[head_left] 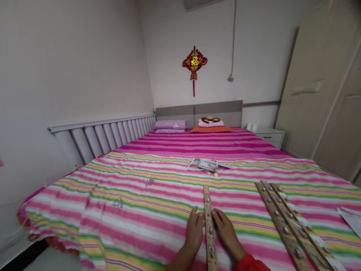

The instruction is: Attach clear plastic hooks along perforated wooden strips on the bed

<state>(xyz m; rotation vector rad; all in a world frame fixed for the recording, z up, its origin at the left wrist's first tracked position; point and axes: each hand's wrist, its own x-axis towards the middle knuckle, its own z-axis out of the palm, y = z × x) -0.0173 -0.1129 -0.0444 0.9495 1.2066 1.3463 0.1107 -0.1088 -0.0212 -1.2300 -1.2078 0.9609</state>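
A narrow wooden strip (209,229) with a row of small metal fittings lies lengthwise in front of me on the striped bedspread. My left hand (194,229) is closed at its left edge, thumb raised and fingers curled against the wood. On the opposite edge, my right hand (226,229) grips the strip, its fingers pressed to the side and partly hidden. To the right lie several similar wooden strips (282,222) side by side, with metal fittings along them; white pieces (304,223) sit along the rightmost one.
Beyond the strip lies a clear plastic bag (205,165) with small items. Small clear bits (150,182) and a clear crumpled piece (117,203) rest to the left. A white flat item (351,218) is far right. Folded bedding (170,126) and the headboard (175,111) stand behind.
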